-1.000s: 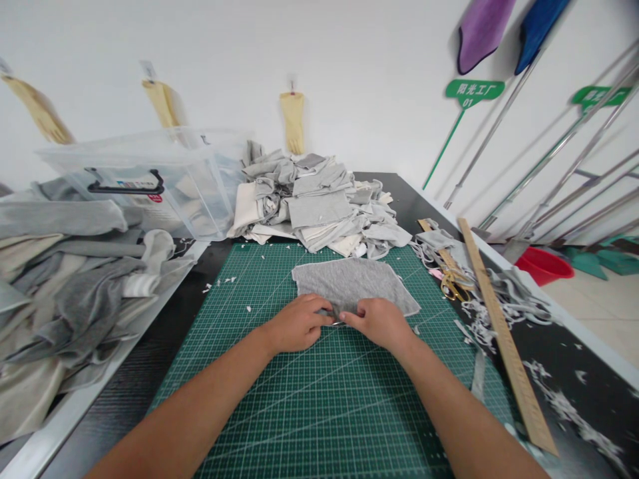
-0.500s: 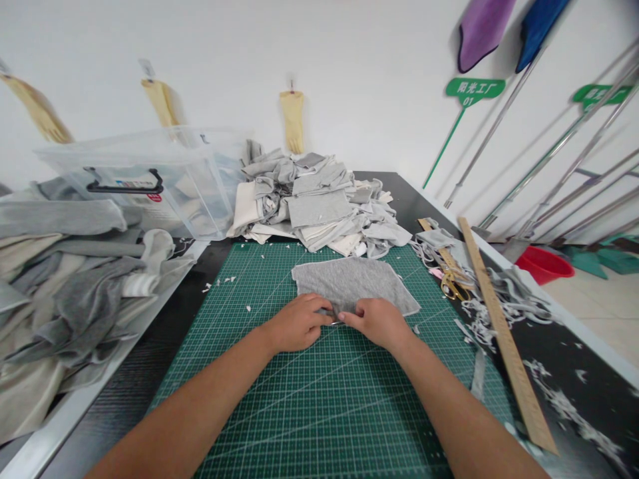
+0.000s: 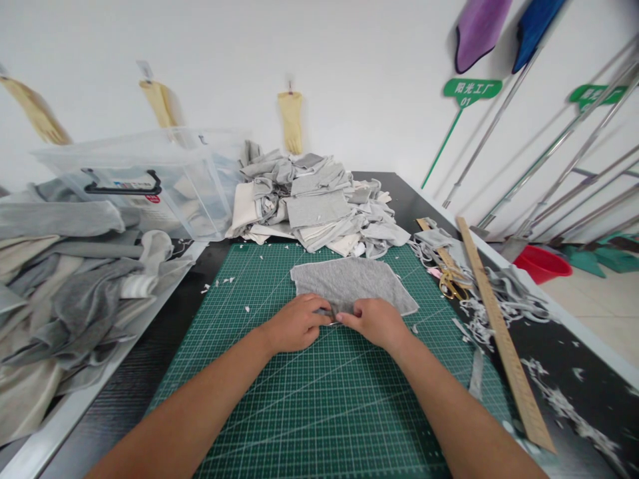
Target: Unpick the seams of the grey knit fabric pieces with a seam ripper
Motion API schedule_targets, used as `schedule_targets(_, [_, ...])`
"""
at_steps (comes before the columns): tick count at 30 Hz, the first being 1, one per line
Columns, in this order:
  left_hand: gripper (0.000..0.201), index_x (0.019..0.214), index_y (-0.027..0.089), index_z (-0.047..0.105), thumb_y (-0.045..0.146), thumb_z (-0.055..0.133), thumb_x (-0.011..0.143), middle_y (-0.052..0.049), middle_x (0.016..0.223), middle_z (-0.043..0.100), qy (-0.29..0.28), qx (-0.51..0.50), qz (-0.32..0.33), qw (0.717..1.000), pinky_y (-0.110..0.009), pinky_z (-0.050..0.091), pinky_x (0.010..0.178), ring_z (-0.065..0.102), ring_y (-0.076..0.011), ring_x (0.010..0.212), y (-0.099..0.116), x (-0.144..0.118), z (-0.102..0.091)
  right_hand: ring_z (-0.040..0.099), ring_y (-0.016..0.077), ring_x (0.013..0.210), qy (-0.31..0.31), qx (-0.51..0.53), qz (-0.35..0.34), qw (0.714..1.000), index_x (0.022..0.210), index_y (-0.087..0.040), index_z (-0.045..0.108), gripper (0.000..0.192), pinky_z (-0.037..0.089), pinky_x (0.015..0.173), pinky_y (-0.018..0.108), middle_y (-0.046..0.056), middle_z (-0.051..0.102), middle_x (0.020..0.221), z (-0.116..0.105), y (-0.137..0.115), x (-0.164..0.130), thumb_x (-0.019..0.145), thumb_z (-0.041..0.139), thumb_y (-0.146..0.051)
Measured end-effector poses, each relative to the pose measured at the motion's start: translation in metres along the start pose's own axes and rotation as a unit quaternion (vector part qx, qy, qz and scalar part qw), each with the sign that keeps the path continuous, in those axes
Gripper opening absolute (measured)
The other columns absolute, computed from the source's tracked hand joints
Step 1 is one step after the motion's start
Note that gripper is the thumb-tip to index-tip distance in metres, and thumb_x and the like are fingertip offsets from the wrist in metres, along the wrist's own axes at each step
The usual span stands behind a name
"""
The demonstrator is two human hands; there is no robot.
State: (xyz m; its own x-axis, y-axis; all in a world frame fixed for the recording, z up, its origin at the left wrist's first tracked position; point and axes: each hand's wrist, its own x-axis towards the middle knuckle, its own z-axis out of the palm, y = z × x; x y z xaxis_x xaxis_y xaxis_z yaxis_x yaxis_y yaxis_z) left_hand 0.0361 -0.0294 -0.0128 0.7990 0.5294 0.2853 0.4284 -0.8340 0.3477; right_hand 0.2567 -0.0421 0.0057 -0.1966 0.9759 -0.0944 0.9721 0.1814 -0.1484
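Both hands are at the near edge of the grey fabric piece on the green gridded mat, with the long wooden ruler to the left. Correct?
No: in the head view, the long wooden ruler lies to the right. Left hand and right hand are at the near edge of the grey fabric piece.

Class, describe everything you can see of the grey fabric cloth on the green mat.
The heathered grey, roughly four-sided, knit-looking cloth has pale edging on its right side. It lies mostly flat on the green gridded cutting mat. The bare left hand and bare right hand meet its near edge, partly hiding it; between them shows a small shiny sliver, too covered to identify.
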Motion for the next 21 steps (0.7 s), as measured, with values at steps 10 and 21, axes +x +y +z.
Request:
schedule_targets(10, [0.039,0.108,0.025,0.064,0.008,0.049,0.077,-0.005,0.115,0.055,-0.006,0.003,-0.002,1.0,-0.039,0.039,0.095,0.049,-0.0208,0.107,0.0016,0.0006,-0.0015,0.06,0.0197,0.069,-0.001,-0.021,0.005,1.0,0.075,-0.022,0.069,0.056,0.032,0.056,0.027,0.007,0.069,0.074,0.0014,-0.0019,0.0003,0.079,0.04,-0.07])
schedule_targets(21, [0.039,0.109,0.026,0.064,0.008,0.049,0.078,-0.004,0.116,0.055,-0.003,0.003,-0.002,1.0,-0.039,0.038,0.095,0.049,-0.0209,0.107,0.0004,0.0,0.0,0.062,0.0206,0.071,-0.011,-0.026,0.012,1.0,0.075,-0.021,0.068,0.055,0.035,0.057,0.027,0.007,0.069,0.076,-0.0005,-0.0048,0.0009,0.08,0.042,-0.069])
